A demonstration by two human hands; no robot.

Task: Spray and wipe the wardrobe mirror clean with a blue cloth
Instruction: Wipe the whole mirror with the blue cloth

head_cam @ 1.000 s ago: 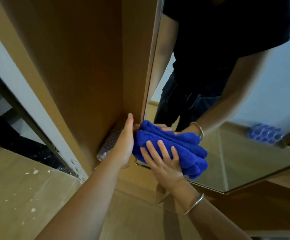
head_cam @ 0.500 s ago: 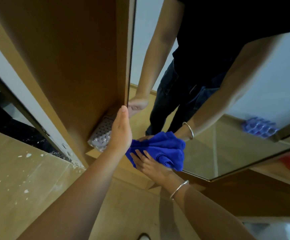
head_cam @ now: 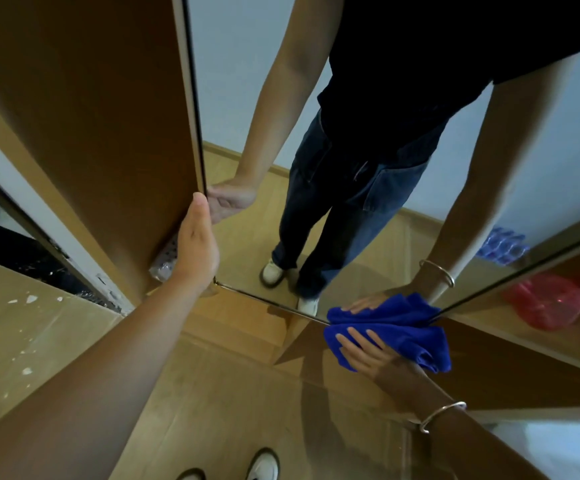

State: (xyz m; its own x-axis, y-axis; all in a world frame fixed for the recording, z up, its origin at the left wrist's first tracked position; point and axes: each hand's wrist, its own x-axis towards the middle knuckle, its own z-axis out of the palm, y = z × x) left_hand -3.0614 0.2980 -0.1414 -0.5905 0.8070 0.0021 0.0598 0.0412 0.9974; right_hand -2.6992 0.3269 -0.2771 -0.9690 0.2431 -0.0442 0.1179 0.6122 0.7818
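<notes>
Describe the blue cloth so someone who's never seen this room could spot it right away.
Find the tall wardrobe mirror and follow it down to its bottom edge, toward the lower right corner. There the right hand, a silver bangle on its wrist, presses the bunched blue cloth, the only vivid blue fabric against the brown wood.

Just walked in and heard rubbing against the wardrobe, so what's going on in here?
A person is wiping the wardrobe mirror. Their right hand presses a blue cloth flat against the glass at the mirror's bottom right corner, fingers spread over it. Their left hand steadies the mirrored door by its left edge, fingers straight along it. No spray bottle is in view. A silver bangle sits on the right wrist, and a red plastic bag lies on a shelf to the right.
</notes>
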